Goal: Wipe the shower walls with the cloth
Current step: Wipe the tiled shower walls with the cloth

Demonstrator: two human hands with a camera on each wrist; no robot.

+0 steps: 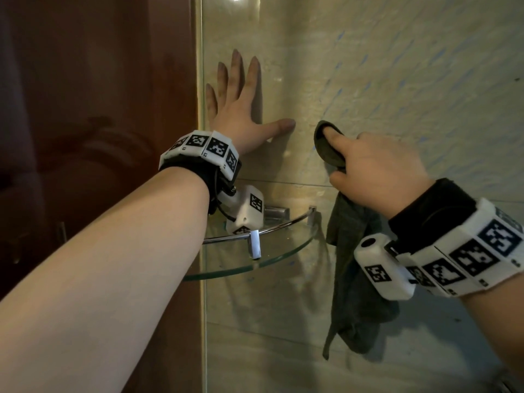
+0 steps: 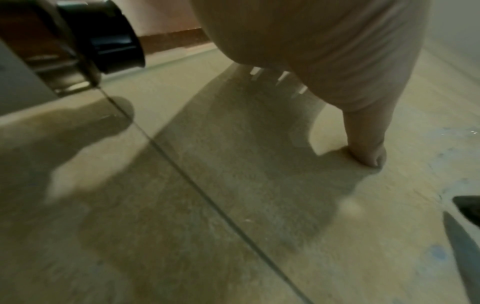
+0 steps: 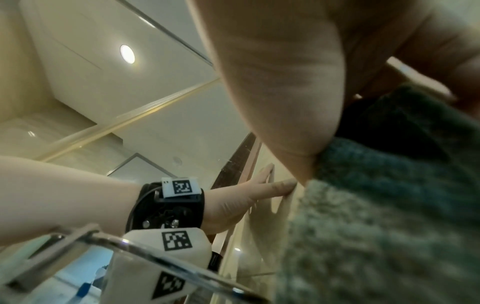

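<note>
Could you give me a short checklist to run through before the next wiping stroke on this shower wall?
1. Cloth held firmly: ok. The right hand grips the dark cloth, one finger tucked into its fold.
2. Cloth against the wall: cannot tell; it is at the tile, but contact is not clear.
3. Bracing hand: ok. The left hand lies flat on the wall, fingers spread.
4. Stroke path to the left: not ok. The left thumb sits just beside the cloth.
5. Hanging tail of the cloth: ok for now; it dangles to the right of the glass corner shelf.
6. Wall condition: not ok. Bluish streaks remain above and right of the cloth.
</note>
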